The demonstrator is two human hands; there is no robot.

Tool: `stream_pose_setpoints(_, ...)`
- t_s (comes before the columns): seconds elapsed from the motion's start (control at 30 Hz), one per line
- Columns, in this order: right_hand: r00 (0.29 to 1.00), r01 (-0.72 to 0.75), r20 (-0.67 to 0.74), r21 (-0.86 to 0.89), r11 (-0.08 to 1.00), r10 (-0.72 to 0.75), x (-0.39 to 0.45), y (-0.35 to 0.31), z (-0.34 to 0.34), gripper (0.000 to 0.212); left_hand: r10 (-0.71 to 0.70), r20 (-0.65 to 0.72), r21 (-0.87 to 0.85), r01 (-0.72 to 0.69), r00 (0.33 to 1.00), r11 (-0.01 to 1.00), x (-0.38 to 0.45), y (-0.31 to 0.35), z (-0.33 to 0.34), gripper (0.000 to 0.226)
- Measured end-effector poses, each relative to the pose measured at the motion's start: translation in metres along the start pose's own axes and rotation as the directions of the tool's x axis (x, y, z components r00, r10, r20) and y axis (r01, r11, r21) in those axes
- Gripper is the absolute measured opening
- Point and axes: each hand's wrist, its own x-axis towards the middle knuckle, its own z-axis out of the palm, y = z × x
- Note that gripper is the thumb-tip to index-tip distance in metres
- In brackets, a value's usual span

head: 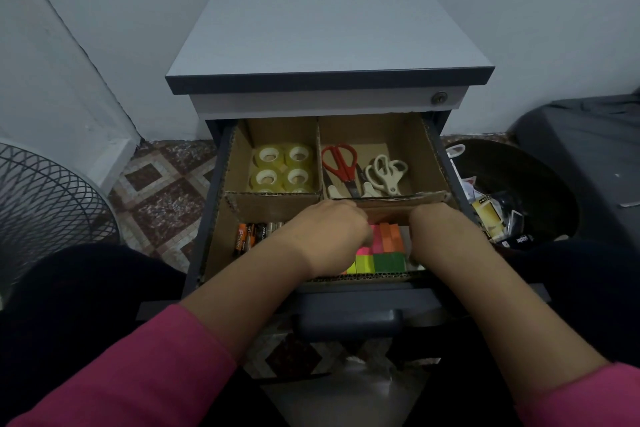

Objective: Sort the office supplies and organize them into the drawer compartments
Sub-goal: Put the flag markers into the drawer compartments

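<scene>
A drawer (363, 291) stands pulled out, lined with cardboard compartments (273, 208). Several clear tape rolls (282, 168) fill the back left one. Red scissors (341, 163) and white scissors (386, 172) lie in the back right one. Batteries (249, 236) lie in the front left one. Neon sticky notes (384, 251) in pink, orange, yellow and green sit in the front right one. My left hand (332, 232) reaches onto their left side with fingers curled down at the pink pads. My right hand (436, 229) dips in at their right side, its fingers hidden.
The grey cabinet top (322, 21) is bare. A wire mesh basket (45, 204) stands on the tiled floor at the left. A dark bin (540, 191) with packaging scraps stands at the right, next to a dark box (588, 135).
</scene>
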Motion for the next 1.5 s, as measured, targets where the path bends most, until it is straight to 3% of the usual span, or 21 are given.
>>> stream_pose_setpoints(0.1,0.999,0.004,0.037,0.051,0.999,-0.006,0.003,0.000,0.000,0.023,0.007,-0.018,-0.007,-0.008,1.000,1.000,0.000,-0.002,0.003,0.037)
stream_pose_setpoints(0.2,1.000,0.013,0.006,0.071,0.997,-0.013,0.002,0.002,0.000,0.016,0.010,-0.024,-0.020,-0.010,1.000,1.000,0.000,-0.003,0.004,0.037)
stream_pose_setpoints(0.43,0.997,-0.018,-0.075,0.138,0.990,0.029,-0.005,0.008,-0.011,0.026,0.020,-0.035,-0.037,-0.021,0.999,0.999,-0.002,-0.002,0.004,0.037)
stream_pose_setpoints(0.57,0.998,-0.033,-0.036,0.473,0.880,0.057,-0.003,0.010,-0.018,0.024,0.016,-0.037,-0.031,-0.017,0.999,0.999,-0.001,-0.002,0.004,0.035)
stream_pose_setpoints(0.63,0.999,-0.026,-0.022,0.562,0.827,0.046,-0.005,0.007,-0.015,0.026,0.016,-0.028,-0.024,-0.017,0.999,1.000,-0.001,-0.002,0.003,0.035)
stream_pose_setpoints(1.07,0.998,0.056,-0.054,0.318,0.947,-0.040,-0.004,0.005,-0.007,0.031,0.025,-0.020,-0.007,-0.025,0.999,1.000,-0.002,0.000,0.001,0.037)
stream_pose_setpoints(1.23,0.997,0.079,0.000,0.287,0.955,-0.082,-0.005,0.005,-0.012,0.027,0.017,-0.015,-0.014,-0.017,1.000,1.000,-0.001,-0.001,0.000,0.038)
stream_pose_setpoints(1.5,0.993,0.013,-0.116,0.199,0.980,0.010,0.001,0.008,0.000,0.014,0.043,0.009,0.044,-0.043,0.999,0.998,-0.001,0.005,-0.006,0.060)
